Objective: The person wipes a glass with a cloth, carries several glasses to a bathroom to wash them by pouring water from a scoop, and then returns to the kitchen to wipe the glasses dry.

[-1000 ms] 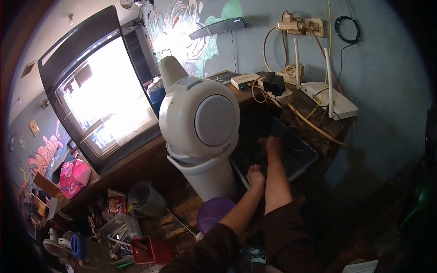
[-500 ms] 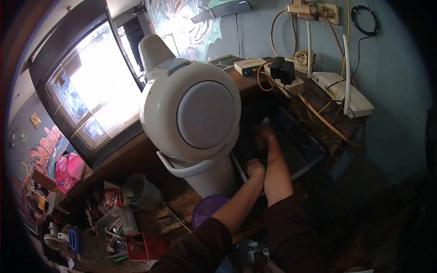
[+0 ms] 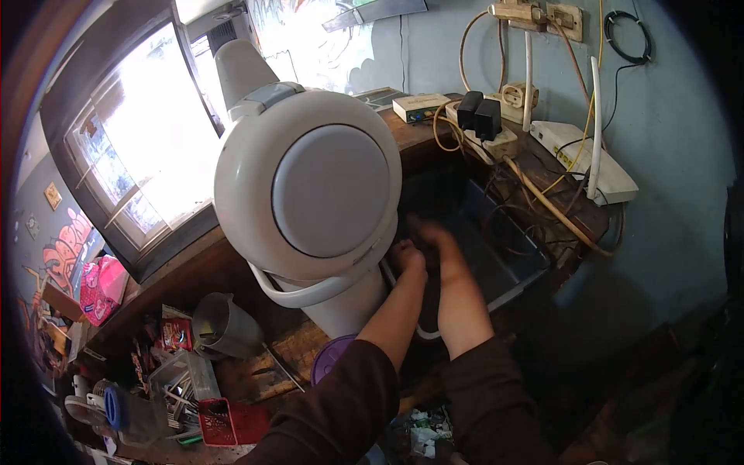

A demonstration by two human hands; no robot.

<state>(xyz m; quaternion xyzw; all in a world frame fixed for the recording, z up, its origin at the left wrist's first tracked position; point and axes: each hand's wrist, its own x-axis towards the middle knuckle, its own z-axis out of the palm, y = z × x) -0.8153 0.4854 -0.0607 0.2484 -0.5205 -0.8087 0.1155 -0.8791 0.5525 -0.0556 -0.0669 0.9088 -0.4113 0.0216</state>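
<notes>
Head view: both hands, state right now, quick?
Left hand: looks curled, but too dim to tell whether it is closed or holding anything.
Right hand: in the dark tub; open, closed or holding, cannot be told.

Right hand (image 3: 432, 235): my fingers sunk in shadow inside the dark bin (image 3: 496, 267); can't tell what, if anything, they hold. Left hand (image 3: 407, 256): my fingertips too dim to read. White thermos (image 3: 333, 194) hides part of the bin's far-left side. My left sleeve (image 3: 333, 403) covers part of a purple round thing (image 3: 328, 359); sleeve cut by near edge. Near pale scraps (image 3: 425, 435): blurred, unidentifiable.
</notes>
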